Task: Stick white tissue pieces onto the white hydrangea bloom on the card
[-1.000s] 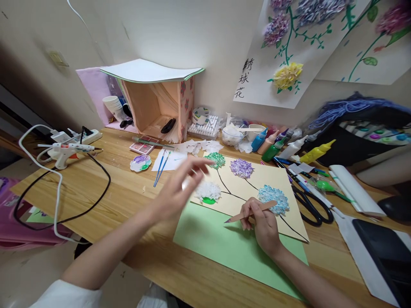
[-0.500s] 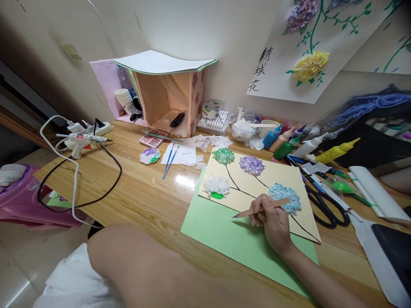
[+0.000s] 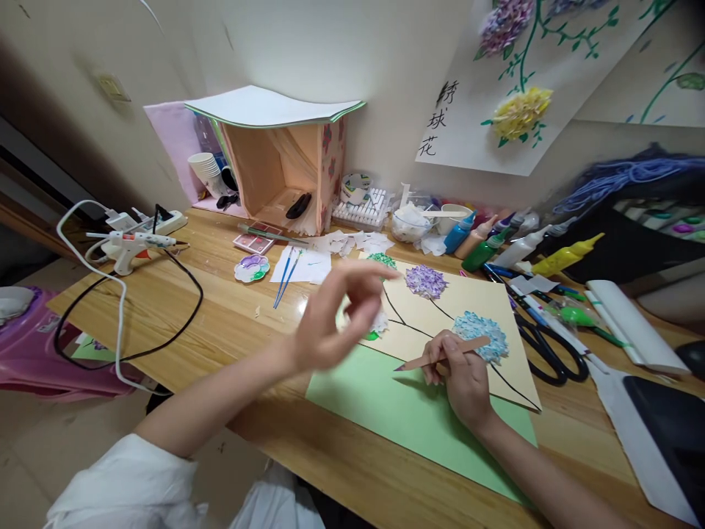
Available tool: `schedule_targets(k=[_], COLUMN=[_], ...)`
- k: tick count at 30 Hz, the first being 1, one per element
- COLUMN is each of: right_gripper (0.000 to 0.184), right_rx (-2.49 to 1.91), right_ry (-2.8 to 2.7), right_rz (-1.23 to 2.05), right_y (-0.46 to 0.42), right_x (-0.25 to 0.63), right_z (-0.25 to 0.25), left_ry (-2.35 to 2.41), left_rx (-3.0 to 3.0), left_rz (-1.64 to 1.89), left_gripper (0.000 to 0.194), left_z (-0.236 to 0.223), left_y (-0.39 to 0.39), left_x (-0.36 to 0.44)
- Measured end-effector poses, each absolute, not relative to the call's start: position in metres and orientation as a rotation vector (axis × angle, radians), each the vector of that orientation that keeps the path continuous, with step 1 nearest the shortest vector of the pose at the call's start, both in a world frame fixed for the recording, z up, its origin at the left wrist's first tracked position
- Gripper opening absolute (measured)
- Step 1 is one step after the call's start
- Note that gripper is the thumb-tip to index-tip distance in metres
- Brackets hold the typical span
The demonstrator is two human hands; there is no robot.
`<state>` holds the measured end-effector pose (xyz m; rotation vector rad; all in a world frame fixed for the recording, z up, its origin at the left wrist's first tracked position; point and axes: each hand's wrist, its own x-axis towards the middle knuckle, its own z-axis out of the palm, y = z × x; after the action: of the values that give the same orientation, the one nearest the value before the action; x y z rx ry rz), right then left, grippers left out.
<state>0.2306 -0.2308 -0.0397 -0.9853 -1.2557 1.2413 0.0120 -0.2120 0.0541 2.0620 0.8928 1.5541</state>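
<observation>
My right hand [image 3: 465, 378] pinches a flat wooden craft stick [image 3: 474, 344], its pointed tip stained dark purple and aimed left above a green sheet [image 3: 358, 397]. A cream sheet [image 3: 499, 301] overlaps the green one. Drawn dark stems join its fluffy paper flowers: a blue flower [image 3: 482, 334] behind my right hand, a purple flower [image 3: 427, 281], a green flower [image 3: 381, 259] and a white flower [image 3: 380, 321] with green paint below. My left hand [image 3: 338, 316], slightly blurred, hovers over the sheet's left side with thumb and forefinger apart, holding nothing visible. It partly hides the white and green flowers.
Left of the sheets lie two paintbrushes [image 3: 286, 278], a paint palette [image 3: 252, 269] and a glue gun [image 3: 129, 246] with looping cables. Behind stand a peach box [image 3: 264, 173] and several paint bottles [image 3: 479, 250]. Black-handled scissors [image 3: 556, 367] and a white roll [image 3: 633, 323] are at right.
My left arm has swung up and forward from near the table edge, bringing the left hand over the white flower. The right hand keeps its hold on the stick; the view has shifted slightly.
</observation>
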Motion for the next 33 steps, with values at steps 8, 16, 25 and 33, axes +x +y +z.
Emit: schedule_targets(k=[8,16,25,33], right_gripper=[0.040,0.039,0.038,0.040], right_rx=[-0.966,-0.979,-0.991,-1.004], right_ry=[-1.247,-1.265,-1.255,-1.271], right_rz=[1.261,1.274,1.271,1.249], right_y=[-0.230,-0.231,-0.230,-0.230], right_x=[0.230,0.231,0.231,0.229], right_z=[-0.041,-0.039,-0.042,-0.036], left_ry=[1.706,1.682,1.601,1.447], left_rx=[2.265,2.211,2.174,1.694], left_rz=[0.662,0.583,0.709,1.002], left_gripper=[0.017,0.015,0.014,0.023], left_z=[-0.019,-0.026,-0.032,-0.023], left_y=[-0.133,-0.131,-0.128,-0.134], left_x=[-0.027,-0.030,-0.034,-0.035])
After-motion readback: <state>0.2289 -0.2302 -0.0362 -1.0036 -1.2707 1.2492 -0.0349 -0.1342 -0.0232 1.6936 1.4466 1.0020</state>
